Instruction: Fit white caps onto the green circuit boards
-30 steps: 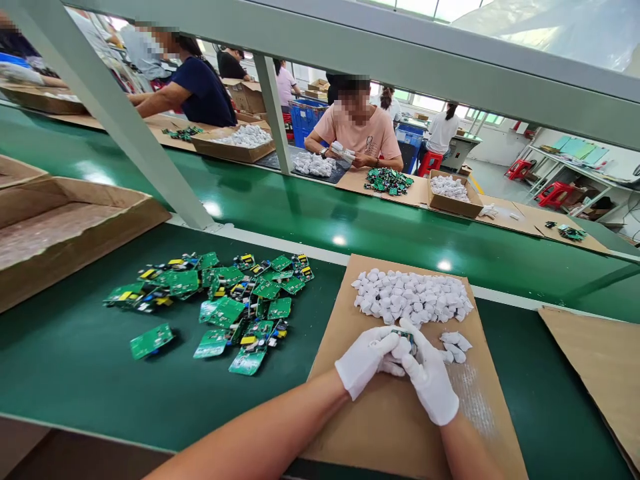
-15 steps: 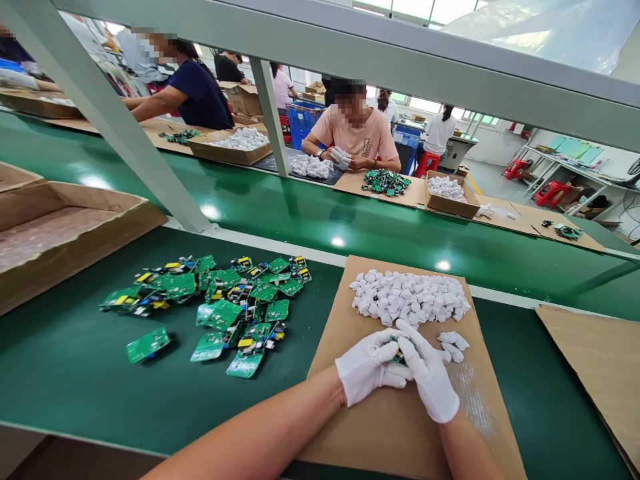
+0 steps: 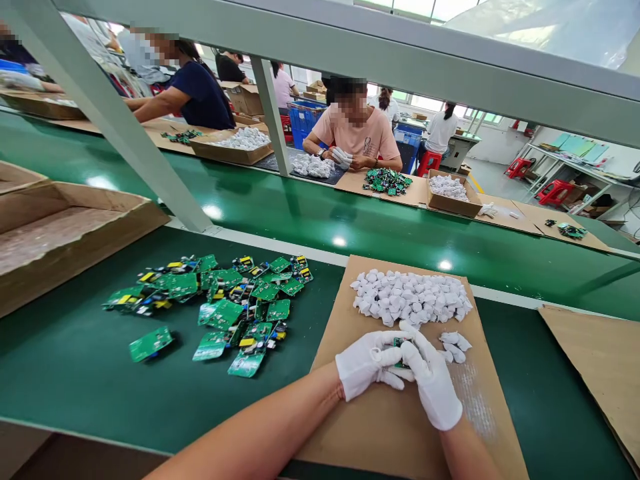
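Note:
A small green circuit board [image 3: 400, 352] is held between my two white-gloved hands, mostly hidden by the fingers. My left hand [image 3: 373, 363] grips it from the left, and my right hand [image 3: 429, 377] closes on it from the right. Both are over a brown cardboard sheet [image 3: 370, 433]. Just beyond them lies a big pile of white wrapped pieces [image 3: 410, 297], with a few more white pieces [image 3: 455, 347] beside my right hand. Left of the cardboard, green circuit boards with yellow parts [image 3: 245, 300] are heaped on the dark green table, one board [image 3: 150, 344] lying apart.
Cardboard trays [image 3: 75, 247] stand at the left, and another cardboard sheet [image 3: 600, 360] lies at the right. A grey metal frame [image 3: 125, 127] crosses above the table. Across the green conveyor surface [image 3: 280, 213], a person in a pink shirt [image 3: 367, 137] sits among boards and boxes.
The fingers of both hands have shifted slightly around the board, showing a little more of it. The whole view has moved very slightly.

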{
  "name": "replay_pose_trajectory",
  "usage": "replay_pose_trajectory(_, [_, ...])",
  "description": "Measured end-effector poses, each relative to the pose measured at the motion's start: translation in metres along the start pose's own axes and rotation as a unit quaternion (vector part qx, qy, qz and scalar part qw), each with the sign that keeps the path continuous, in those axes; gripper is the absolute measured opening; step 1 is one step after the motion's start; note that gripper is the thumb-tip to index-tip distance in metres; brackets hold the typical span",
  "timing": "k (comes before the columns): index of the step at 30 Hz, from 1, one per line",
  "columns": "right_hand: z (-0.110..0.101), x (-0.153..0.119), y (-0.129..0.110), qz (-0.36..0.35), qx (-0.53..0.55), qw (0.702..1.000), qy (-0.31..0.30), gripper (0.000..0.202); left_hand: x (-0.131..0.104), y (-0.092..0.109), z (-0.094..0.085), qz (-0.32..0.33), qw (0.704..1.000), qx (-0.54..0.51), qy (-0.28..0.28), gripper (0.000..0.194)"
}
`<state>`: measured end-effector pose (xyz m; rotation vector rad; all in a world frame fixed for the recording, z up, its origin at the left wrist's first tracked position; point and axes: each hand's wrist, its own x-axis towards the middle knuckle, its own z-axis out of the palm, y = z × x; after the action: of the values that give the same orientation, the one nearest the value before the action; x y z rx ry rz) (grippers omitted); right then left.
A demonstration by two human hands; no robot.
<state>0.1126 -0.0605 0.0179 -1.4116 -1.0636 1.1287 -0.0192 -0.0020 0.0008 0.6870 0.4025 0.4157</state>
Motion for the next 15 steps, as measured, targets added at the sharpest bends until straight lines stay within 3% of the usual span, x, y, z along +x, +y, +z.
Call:
replay_pose_trajectory(6, [-0.007,0.002,0.013,-0.009,0.061,0.998,-0.029,0.050,-0.003,0.013,0.003,-0.027,0.997,0.065,-0.035,0.056])
replay_pose_trajectory(9, [-0.005,0.003,0.012,-0.006,0.017,1.000,-0.013,0.047,-0.003,0.013,0.004,-0.008,0.995,0.078,-0.057,0.056])
replay_pose_trajectory(15, [0.000,0.003,0.007,-0.020,-0.036,0.999,0.014,0.043,0.001,0.002,0.005,0.074,0.979,0.185,0.034,0.046])
